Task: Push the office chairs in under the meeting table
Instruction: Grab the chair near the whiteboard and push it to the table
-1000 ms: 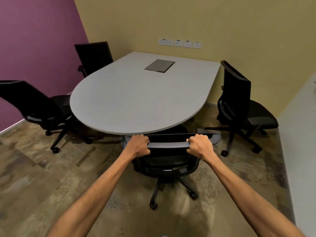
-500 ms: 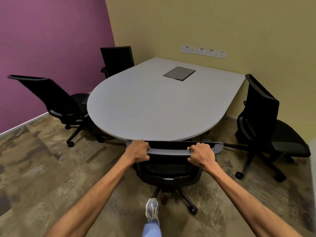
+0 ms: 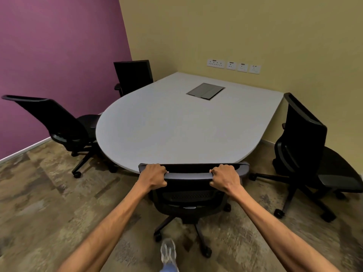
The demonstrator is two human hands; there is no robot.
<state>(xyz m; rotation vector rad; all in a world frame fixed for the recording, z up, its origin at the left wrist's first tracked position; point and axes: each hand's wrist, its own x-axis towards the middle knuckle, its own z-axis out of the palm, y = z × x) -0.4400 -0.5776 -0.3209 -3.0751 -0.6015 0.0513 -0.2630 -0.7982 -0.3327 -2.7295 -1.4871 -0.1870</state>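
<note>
A black office chair [image 3: 189, 195] stands right in front of me, its seat hidden under the rounded end of the grey meeting table [image 3: 176, 130]. My left hand [image 3: 154, 176] grips the left end of its top rail, and my right hand [image 3: 224, 177] grips the right end. A second black chair [image 3: 64, 126] stands at the table's left side, turned away and partly pulled out. A third chair [image 3: 134, 75] sits at the far left corner, close against the table. A fourth chair [image 3: 308, 154] stands at the right, pulled out from the table.
A purple wall [image 3: 49, 65] closes the left side and a yellow wall [image 3: 235, 32] with a row of sockets [image 3: 233, 65] runs behind the table. A grey cable hatch [image 3: 205, 91] is set in the tabletop. My shoe [image 3: 168, 252] shows on the patterned carpet below the chair.
The chair in my hands has rolled further under the table's rounded end. My view has stepped closer and swung left, and my foot has come into sight.
</note>
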